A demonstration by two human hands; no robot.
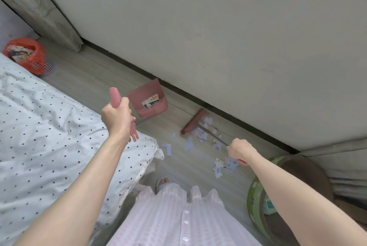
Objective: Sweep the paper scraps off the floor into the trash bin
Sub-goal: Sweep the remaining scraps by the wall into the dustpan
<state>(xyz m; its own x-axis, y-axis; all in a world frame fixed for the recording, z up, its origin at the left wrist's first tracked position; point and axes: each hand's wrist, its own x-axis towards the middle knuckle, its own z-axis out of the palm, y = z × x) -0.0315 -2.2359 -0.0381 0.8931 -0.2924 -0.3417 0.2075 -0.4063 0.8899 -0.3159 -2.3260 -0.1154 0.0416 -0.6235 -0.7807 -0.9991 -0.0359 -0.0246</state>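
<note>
Head view. Pale wood-plank floor (pixel 95 79) runs between a bed (pixel 39 126) with a dotted white cover at left and a grey wall (pixel 198 27) with dark skirting at far right. Left hand (pixel 117 116), grip clamped on the pink dustpan handle (pixel 114 96); dustpan (pixel 148 99) hangs tilted just above the floor. Right hand (pixel 239 151), grip clamped on the broom handle (pixel 212 134); broom head (pixel 193 123) on the floor near the skirting. Paper scraps (pixel 202 135) scattered beside the broom head and nearer the feet. Trash bin (pixel 29 57), red-lined, part full, far left beside the bed. Green round tub (pixel 256 192) at near right.
</note>
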